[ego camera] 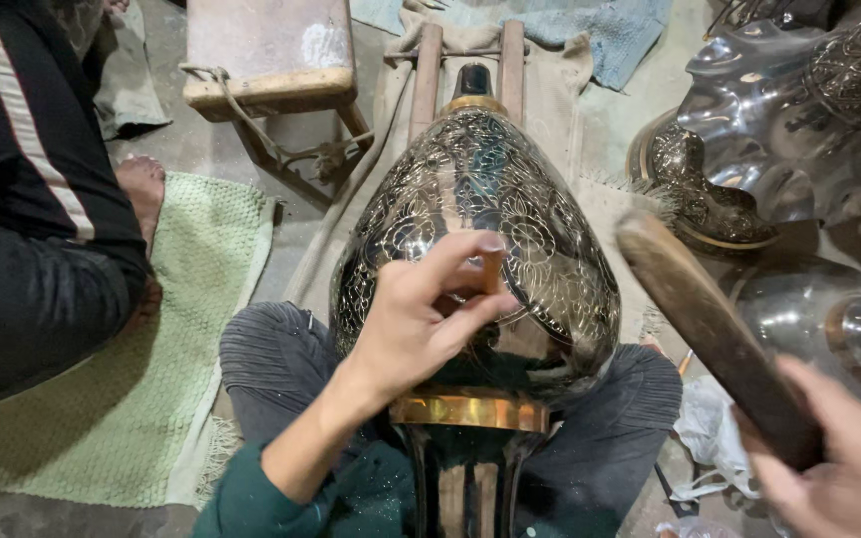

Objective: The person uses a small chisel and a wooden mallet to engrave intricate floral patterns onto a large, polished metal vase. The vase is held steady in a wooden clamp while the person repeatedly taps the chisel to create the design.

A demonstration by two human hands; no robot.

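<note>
A large dark engraved metal vase with brass bands lies across my lap, its neck resting on two wooden rails. My left hand presses on the vase's belly, fingers pinched around a small thin tool that is mostly hidden. My right hand, at the lower right, grips the handle of a wooden mallet raised beside the vase, its head near the vase's right side, blurred.
Another person in dark clothes sits at the left on a green mat. A wooden stool stands behind the vase. More engraved metal vessels crowd the right. A blue cloth lies at the back.
</note>
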